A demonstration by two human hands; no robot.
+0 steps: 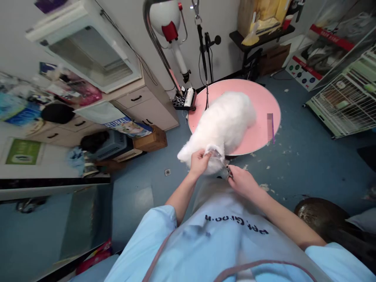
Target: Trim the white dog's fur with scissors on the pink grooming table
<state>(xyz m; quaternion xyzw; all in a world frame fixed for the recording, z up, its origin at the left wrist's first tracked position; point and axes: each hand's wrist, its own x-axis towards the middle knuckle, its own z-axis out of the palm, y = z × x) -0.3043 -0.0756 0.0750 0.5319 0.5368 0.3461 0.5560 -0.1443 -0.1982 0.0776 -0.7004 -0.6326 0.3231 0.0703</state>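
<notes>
A white, fluffy animal (226, 117), which looks like a dog, is on the round pink grooming table (264, 98), its head toward me at the near edge. Its face is hidden from this angle. My left hand (199, 161) is closed in a pinch on the edge of one of its ears (214, 149). My right hand (241, 180) grips a pair of scissors (226, 167) by the handles, the blades pointing up and left beside that ear. On the table's right edge lies a purple-backed comb (270, 128).
A lamp-like white and red device (166, 19) stands behind the table, near a hanging black strap (202, 55). A tool holder (182, 102) with a white bottle (188, 96) is at the table's left. Wire cage (346, 94) stands right; fur tufts (264, 187) lie on the floor.
</notes>
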